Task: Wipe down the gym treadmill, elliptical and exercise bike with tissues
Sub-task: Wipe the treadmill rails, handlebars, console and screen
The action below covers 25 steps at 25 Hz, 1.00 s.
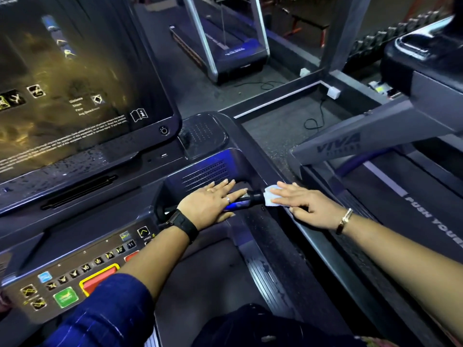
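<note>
The person stands on the treadmill (273,256) facing its console, and both hands work at the right corner of it, where the short handlebar (246,202) meets the side rail. The right hand (307,205) lies palm down on the tissue (269,196). That placement seems meant to put pressure straight through the fingers, so the paper drags over the dusty plastic rather than sliding loose. Its index and middle fingers (285,190) are stretched out flat over the white sheet with the thumb alongside the lower edge. The last 2 fingers bend down at the rail's edge, and I cannot tell whether they catch any of the tissue. Only a small folded corner of the sheet shows past the fingertips, touching the end of the handlebar. The left hand (213,201) grasps nothing: it rests flat and spread over the handlebar beside the speaker grille (205,172), fingers straight. It is probably there for balance while the body leans to the right. The button panel (75,279) and the screen (75,83) sit to the left, well apart from both hands. Specks of dust along the rail suggest that the wiping of this machine is not yet finished.
</note>
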{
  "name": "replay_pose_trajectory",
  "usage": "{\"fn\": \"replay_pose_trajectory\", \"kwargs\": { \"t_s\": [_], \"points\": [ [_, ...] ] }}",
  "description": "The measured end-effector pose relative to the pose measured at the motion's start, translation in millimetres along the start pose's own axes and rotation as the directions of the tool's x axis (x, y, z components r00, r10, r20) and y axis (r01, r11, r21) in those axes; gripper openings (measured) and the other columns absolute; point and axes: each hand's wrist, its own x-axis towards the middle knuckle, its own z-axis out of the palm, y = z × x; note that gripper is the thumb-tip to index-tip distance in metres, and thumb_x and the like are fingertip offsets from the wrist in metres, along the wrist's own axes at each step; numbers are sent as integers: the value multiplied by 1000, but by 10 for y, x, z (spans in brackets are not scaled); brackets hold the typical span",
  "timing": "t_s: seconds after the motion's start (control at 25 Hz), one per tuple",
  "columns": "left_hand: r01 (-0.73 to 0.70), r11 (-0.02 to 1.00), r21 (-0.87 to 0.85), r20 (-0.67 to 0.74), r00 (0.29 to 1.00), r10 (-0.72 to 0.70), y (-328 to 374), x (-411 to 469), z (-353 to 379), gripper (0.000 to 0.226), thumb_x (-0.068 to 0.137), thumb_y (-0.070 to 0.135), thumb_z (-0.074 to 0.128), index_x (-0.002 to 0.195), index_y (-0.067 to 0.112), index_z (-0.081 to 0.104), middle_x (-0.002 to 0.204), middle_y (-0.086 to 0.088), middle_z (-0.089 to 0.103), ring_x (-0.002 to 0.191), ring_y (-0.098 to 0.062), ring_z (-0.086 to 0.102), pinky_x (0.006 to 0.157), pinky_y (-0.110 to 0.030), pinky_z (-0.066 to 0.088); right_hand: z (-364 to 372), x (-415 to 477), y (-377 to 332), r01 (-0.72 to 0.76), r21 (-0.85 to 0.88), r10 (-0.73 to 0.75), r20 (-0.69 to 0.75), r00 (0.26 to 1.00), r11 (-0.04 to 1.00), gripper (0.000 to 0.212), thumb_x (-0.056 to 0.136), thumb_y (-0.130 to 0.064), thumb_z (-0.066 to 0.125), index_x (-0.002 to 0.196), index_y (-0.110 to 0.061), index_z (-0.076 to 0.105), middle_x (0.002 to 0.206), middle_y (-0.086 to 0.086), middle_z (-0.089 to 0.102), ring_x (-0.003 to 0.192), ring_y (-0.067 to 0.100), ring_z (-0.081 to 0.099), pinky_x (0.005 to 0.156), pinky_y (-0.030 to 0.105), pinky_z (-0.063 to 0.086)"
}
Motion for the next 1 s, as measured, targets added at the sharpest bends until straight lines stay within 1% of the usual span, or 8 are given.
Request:
{"fn": "replay_pose_trajectory", "kwargs": {
  "t_s": [0.08,0.16,0.28,0.36,0.48,0.6,0.84,1.0],
  "points": [
    [-8,1000,-6,-35,999,8,-10,4,44,66,100,53,33,155,30,5,162,-11,18,149,-27,20,119,-39,19,-9,-316,-65,-18,15,18,-13,1000,1000,70,87,-3,46,140,-48,38,149,-32,25,144,4,21,120,25,10],
    [-4,999,32,-86,996,7,-10,2,84,67,96,55,30,155,29,12,158,-12,30,145,-28,29,116,-41,27,10,-596,-130,-44,38,46,-48,998,998,74,87,-3,50,140,-53,35,150,-28,25,144,6,23,119,26,12],
    [-6,999,43,-96,995,10,-4,15,114,67,97,55,32,155,30,10,159,-11,28,147,-26,27,118,-40,23,70,-873,-199,-27,48,30,-66,997,998,60,89,-13,50,139,-46,42,149,-22,35,143,11,28,119,30,15],
    [-12,999,35,-97,995,15,0,13,111,67,98,55,32,155,31,6,160,-10,23,148,-25,23,119,-39,19,54,-871,-160,31,-14,-32,-48,998,999,55,88,-15,50,137,-41,48,147,-22,39,142,12,31,120,33,15],
    [-15,999,39,-114,993,20,6,15,97,67,97,55,35,155,30,12,158,-11,30,146,-26,28,118,-40,23,-10,-526,-52,84,-120,-86,-18,996,989,46,91,-21,50,135,-33,51,145,-28,36,141,7,30,120,37,11],
    [-22,999,30,-92,995,25,10,31,100,67,99,54,38,155,30,10,159,-10,27,147,-25,25,119,-39,21,-46,1,59,47,-146,-46,11,999,988,43,94,-29,44,135,-22,54,145,-15,37,142,7,23,118,41,9],
    [-3,1000,31,-7,1000,3,9,35,44,66,102,55,30,156,32,-1,164,-6,9,151,-22,9,121,-37,10,-133,952,79,-58,-182,66,35,997,982,41,99,-10,46,139,-15,49,152,2,33,146,15,15,121,44,2],
    [15,999,33,11,1000,-15,-17,41,53,67,101,57,29,156,32,-1,164,-6,7,151,-21,8,121,-36,9,-115,942,39,-52,-195,65,59,996,979,43,98,-6,48,139,-17,49,154,0,31,147,17,15,121,44,3]
  ]
}}
